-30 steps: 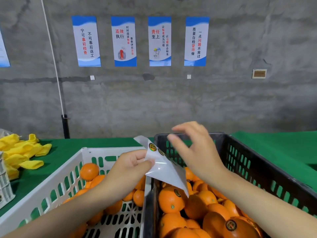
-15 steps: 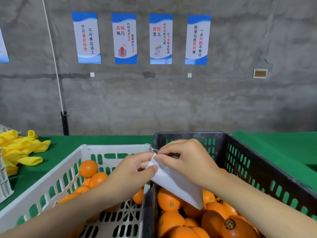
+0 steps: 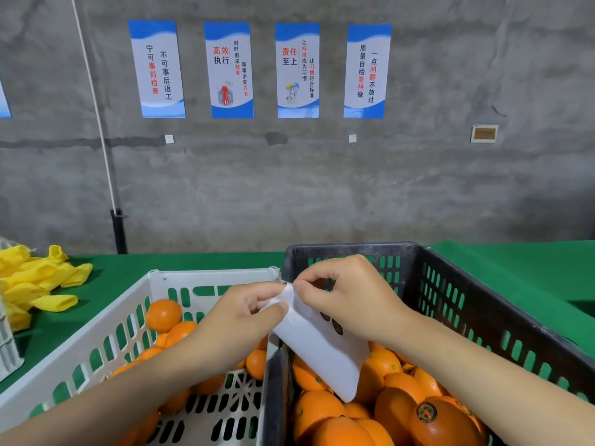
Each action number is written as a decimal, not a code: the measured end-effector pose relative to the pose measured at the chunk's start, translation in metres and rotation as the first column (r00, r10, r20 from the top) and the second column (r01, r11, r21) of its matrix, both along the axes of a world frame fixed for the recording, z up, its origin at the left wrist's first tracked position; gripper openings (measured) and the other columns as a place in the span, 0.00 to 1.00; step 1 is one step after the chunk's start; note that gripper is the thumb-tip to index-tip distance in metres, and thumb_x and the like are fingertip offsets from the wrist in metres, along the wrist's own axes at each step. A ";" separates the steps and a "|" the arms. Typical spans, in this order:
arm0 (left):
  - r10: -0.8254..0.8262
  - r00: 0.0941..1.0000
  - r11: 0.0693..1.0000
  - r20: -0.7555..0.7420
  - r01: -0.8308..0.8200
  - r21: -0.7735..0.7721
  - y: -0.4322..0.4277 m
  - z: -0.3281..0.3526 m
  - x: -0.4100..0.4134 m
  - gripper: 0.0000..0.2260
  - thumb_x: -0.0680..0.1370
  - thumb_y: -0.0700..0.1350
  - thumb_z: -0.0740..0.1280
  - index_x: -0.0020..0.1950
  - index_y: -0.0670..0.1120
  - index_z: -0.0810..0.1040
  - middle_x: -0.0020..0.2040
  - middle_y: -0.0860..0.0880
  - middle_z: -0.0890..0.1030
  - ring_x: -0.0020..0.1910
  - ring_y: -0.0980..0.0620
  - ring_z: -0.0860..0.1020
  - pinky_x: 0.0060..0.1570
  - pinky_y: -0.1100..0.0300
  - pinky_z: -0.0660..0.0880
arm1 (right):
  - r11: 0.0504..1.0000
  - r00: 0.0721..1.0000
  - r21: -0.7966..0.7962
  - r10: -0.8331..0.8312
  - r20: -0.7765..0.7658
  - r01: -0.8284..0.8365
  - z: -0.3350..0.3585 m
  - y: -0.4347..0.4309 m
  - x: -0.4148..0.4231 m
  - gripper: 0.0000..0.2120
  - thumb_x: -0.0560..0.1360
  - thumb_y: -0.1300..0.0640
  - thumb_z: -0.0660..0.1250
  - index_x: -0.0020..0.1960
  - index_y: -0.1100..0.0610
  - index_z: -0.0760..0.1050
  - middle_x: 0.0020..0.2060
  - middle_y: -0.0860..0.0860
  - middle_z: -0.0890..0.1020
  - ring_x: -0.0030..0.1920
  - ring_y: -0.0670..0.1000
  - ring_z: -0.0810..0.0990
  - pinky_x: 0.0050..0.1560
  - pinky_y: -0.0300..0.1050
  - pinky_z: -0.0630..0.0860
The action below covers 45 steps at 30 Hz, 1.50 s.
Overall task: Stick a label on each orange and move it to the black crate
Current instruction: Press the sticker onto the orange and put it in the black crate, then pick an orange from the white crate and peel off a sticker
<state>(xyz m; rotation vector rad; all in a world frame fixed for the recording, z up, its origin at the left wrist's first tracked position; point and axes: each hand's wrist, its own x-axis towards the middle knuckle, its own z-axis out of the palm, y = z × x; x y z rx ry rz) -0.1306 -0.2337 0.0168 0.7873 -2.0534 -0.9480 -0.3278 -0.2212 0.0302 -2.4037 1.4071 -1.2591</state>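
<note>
Two dark round labels [image 3: 338,329] show on the glossy white backing sheet [image 3: 318,355], held over the black crate [image 3: 483,304]. Your left hand [image 3: 238,320] pinches its top edge; your right hand [image 3: 351,300] nips the corner, probably peeling a label. Next: press it onto a smooth orange [image 3: 163,315] from the slotted white crate [image 3: 96,342].

The label sheet [image 3: 318,349] has its top corner covered by the left hand [image 3: 238,317] and right hand [image 3: 351,304], which both pinch it. Whether a label sits between the right fingertips cannot be told. Two dark labels [image 3: 338,328] on the sheet are half hidden behind the right palm, their print unreadable. The left forearm [image 3: 128,391] covers several oranges [image 3: 164,315] in the white crate [image 3: 96,346]. That crate and the black crate [image 3: 483,304] run off the bottom edge. At far left, a poster [image 3: 4,101], yellow foam nets [image 3: 38,284] and a pale ribbed object [image 3: 8,349] are cut off.
</note>
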 end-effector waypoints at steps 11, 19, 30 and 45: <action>0.110 0.991 0.891 -0.071 -0.067 0.449 -0.019 -0.005 0.004 0.13 0.83 0.39 0.63 0.67 0.48 0.77 0.54 0.43 0.86 0.45 0.44 0.84 0.56 0.49 0.79 | 0.980 0.907 -0.038 -0.164 0.387 0.194 0.013 0.001 -0.004 0.10 0.84 0.50 0.53 0.48 0.49 0.69 0.36 0.51 0.75 0.34 0.46 0.71 0.38 0.54 0.70; -0.165 0.973 0.884 -0.161 0.219 0.414 -0.006 0.003 0.002 0.15 0.79 0.44 0.67 0.64 0.39 0.80 0.62 0.28 0.76 0.58 0.34 0.74 0.61 0.36 0.66 | 0.998 0.987 0.019 0.056 0.152 -0.060 0.009 0.011 0.014 0.09 0.85 0.50 0.51 0.48 0.49 0.66 0.40 0.46 0.81 0.42 0.45 0.79 0.46 0.52 0.74; 0.280 0.934 0.955 0.222 -0.295 0.034 -0.070 -0.012 0.043 0.16 0.83 0.55 0.61 0.45 0.48 0.83 0.39 0.50 0.85 0.38 0.53 0.80 0.36 0.64 0.74 | 0.985 0.989 0.170 -0.047 0.142 0.023 -0.007 -0.004 0.010 0.11 0.84 0.51 0.55 0.44 0.50 0.70 0.29 0.41 0.72 0.30 0.42 0.68 0.32 0.36 0.66; 0.265 0.065 0.855 0.962 -0.477 -0.203 -0.127 -0.085 0.129 0.37 0.72 0.56 0.74 0.74 0.46 0.63 0.68 0.45 0.74 0.57 0.49 0.75 0.58 0.57 0.74 | 0.976 1.000 0.219 0.019 -0.005 -0.018 -0.009 0.002 0.011 0.11 0.84 0.54 0.56 0.43 0.48 0.71 0.28 0.36 0.74 0.29 0.41 0.70 0.32 0.34 0.67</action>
